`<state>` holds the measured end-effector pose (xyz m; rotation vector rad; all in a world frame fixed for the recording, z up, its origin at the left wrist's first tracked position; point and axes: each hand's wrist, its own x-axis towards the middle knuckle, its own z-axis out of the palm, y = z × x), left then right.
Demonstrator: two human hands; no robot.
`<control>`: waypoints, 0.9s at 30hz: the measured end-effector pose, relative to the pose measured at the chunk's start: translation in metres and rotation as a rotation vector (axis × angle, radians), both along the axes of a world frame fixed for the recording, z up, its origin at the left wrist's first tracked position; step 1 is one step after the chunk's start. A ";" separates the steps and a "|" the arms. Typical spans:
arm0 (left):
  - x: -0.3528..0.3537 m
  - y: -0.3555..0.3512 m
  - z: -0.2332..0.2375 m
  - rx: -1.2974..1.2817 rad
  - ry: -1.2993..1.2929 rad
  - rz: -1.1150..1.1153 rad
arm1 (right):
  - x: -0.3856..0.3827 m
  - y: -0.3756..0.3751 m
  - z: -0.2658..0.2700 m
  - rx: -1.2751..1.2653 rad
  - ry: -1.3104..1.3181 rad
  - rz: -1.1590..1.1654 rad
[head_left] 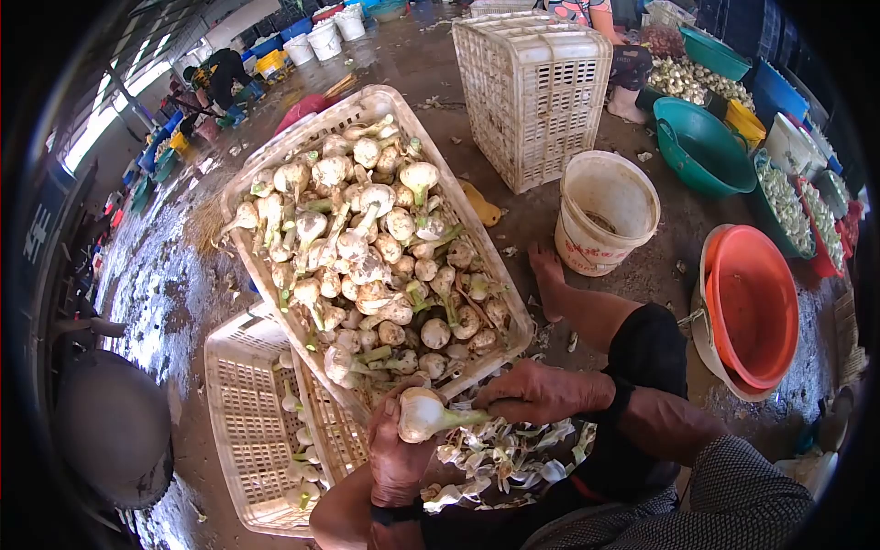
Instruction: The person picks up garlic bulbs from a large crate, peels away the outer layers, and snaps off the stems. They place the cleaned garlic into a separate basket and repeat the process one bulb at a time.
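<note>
My left hand (pixel 396 463) is closed around a garlic bulb (pixel 423 415), whose pale green stem points to the right. Close by the stem's end, my right hand (pixel 546 390) has its fingers curled shut. Whatever it grips is hidden by the fingers. Just beyond both hands, a plastic crate (pixel 509 341) is heaped with soil-marked garlic bulbs (pixel 376 238) with short stems. Below my hands lies a pile of garlic peelings (pixel 513 458) between my legs.
A lower crate (pixel 240 431) holding a few bulbs sits at left, beside a round dark stool (pixel 114 428). Ahead stand an upright crate (pixel 536 101) and a white bucket (pixel 610 211). Red basins (pixel 753 307) and a green tub (pixel 704 147) are right. Other people work farther off.
</note>
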<state>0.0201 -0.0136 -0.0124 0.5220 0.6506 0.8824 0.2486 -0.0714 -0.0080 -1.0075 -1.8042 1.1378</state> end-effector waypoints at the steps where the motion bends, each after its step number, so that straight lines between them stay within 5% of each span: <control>1: -0.002 0.001 -0.003 -0.001 0.000 0.000 | 0.000 0.000 -0.001 -0.001 0.000 0.000; 10: -0.009 0.008 -0.015 0.010 0.113 -0.168 | -0.010 -0.005 -0.016 0.206 -0.327 -0.025; 16: -0.007 0.006 -0.008 0.271 0.209 -0.196 | -0.011 -0.008 -0.003 0.057 -0.076 0.011; 19: 0.000 0.001 0.003 0.011 -0.001 -0.087 | -0.007 -0.008 0.004 0.043 0.053 0.033; 21: -0.006 -0.003 -0.003 0.379 0.342 -0.155 | -0.008 -0.008 0.007 0.057 0.108 0.043; 25: -0.012 0.002 -0.014 0.354 0.431 -0.427 | -0.009 -0.007 0.007 0.103 0.106 0.004; 27: -0.014 0.001 -0.009 0.380 0.482 -0.474 | -0.007 -0.004 0.006 0.241 -0.215 -0.234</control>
